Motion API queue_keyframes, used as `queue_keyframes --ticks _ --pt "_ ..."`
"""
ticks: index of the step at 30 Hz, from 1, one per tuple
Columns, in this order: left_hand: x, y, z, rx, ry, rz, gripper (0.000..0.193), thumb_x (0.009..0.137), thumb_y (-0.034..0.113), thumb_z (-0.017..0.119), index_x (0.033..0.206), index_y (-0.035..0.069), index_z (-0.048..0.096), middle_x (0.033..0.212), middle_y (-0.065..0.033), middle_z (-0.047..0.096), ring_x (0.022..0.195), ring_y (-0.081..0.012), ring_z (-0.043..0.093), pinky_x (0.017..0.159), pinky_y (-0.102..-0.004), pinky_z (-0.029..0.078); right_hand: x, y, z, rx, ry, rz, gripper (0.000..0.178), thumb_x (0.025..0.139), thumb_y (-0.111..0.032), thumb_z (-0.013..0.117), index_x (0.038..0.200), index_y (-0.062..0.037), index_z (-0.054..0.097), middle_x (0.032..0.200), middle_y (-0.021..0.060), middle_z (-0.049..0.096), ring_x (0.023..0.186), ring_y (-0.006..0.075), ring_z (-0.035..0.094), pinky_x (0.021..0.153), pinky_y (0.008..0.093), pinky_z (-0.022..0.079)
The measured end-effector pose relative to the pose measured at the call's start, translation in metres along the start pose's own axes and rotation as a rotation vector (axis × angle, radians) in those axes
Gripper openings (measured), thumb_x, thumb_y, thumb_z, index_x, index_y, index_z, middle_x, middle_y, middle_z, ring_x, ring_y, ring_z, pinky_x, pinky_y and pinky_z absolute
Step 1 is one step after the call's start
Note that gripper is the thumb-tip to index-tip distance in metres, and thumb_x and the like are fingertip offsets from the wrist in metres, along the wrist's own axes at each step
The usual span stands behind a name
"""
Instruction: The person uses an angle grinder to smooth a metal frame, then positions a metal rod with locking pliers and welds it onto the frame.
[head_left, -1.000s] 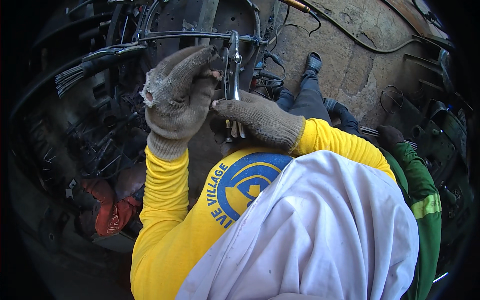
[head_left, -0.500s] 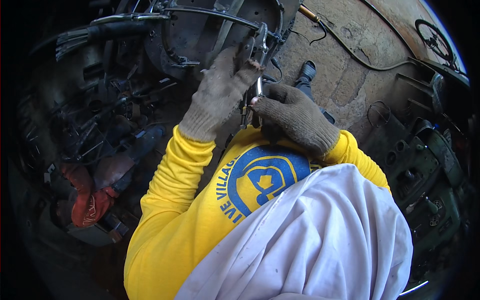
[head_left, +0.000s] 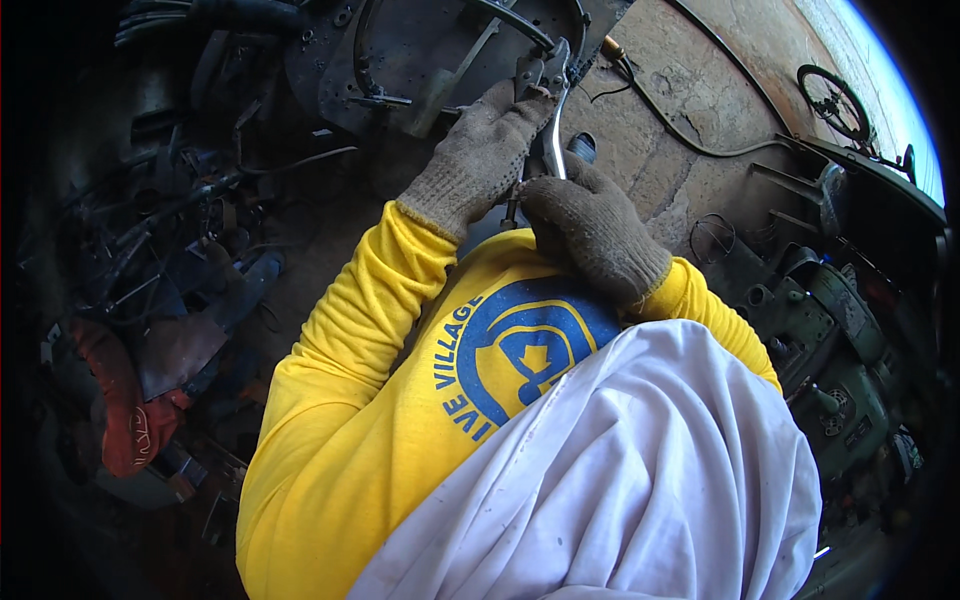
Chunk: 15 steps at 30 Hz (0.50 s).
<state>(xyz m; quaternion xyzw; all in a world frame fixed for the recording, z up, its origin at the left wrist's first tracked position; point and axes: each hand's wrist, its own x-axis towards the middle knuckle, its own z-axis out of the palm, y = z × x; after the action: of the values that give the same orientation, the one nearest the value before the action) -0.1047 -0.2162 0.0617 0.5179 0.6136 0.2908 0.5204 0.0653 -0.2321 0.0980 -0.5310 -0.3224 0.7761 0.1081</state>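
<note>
Locking pliers [head_left: 556, 128] with a shiny silver handle stand between my two gloved hands, with their jaws at the bent dark metal rod [head_left: 520, 22]. My left hand [head_left: 475, 158], in a grey-brown knit glove, is closed around the pliers' body just below the jaws. Lower down, my right hand [head_left: 598, 232], gloved alike, is closed at the end of the silver handle; its fingertips are partly hidden. The adjusting screw end [head_left: 510, 212] shows below my left hand. Behind the tool lies a large dark metal plate [head_left: 325, 110], with the curved rod over it.
Metal scraps and rods [head_left: 150, 230] fill the left side, near a red fabric item [head_left: 130, 425]. A hose [head_left: 700, 147] runs from a brass-coloured fitting [head_left: 612, 46] across the floor. At right are a green machine [head_left: 835, 390] and a bicycle wheel [head_left: 833, 103]. A sandalled foot [head_left: 582, 148] shows beyond the pliers.
The view has shifted. The silver handle now stands out from the pliers' body and shows more fully. My right hand has closed in on its end; my left hand stays on the pliers.
</note>
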Motion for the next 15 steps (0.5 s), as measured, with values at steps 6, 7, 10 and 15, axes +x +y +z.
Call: queue_keyframes --ticks 6,7,10,15 --pt "0.002 0.007 -0.006 -0.345 -0.080 -0.336 0.038 0.105 0.035 0.058 0.130 0.006 0.064 0.111 -0.0118 0.069 0.100 -0.0170 0.069 0.080 -0.0287 0.058 -0.013 -0.011 -0.015 0.130 -0.019 0.005 0.030 0.096 -0.032 0.069 0.107 -0.0048 0.068 0.074 0.0012 0.059 0.061 0.0101 0.055 0.052 0.0250 0.042" --pt "0.002 0.011 -0.010 -0.425 -0.108 -0.386 0.038 0.104 0.032 0.060 0.130 0.005 0.063 0.110 -0.0118 0.068 0.101 -0.0179 0.069 0.080 -0.0295 0.058 -0.015 -0.014 -0.022 0.106 -0.030 0.001 0.030 0.096 -0.033 0.069 0.106 -0.0049 0.068 0.073 0.0005 0.057 0.060 0.0096 0.054 0.052 0.0245 0.040" --pt "-0.001 0.000 -0.024 -0.421 -0.174 -0.349 0.035 0.101 0.023 0.065 0.130 0.002 0.063 0.111 -0.0115 0.068 0.101 -0.0205 0.069 0.082 -0.0315 0.059 -0.018 -0.015 -0.026 -0.092 0.004 0.014 0.037 0.097 -0.036 0.068 0.113 -0.0024 0.070 0.078 0.0024 0.061 0.065 0.0109 0.057 0.055 0.0270 0.044" --pt "-0.011 -0.020 -0.028 -0.498 -0.241 -0.327 0.035 0.092 0.003 0.072 0.126 -0.001 0.065 0.121 -0.0151 0.067 0.105 -0.0263 0.070 0.089 -0.0355 0.059 -0.018 0.006 -0.022 -0.484 0.008 -0.245 0.044 0.098 -0.038 0.064 0.121 0.0000 0.069 0.091 0.0139 0.072 0.081 0.0239 0.068 0.075 0.0388 0.054"
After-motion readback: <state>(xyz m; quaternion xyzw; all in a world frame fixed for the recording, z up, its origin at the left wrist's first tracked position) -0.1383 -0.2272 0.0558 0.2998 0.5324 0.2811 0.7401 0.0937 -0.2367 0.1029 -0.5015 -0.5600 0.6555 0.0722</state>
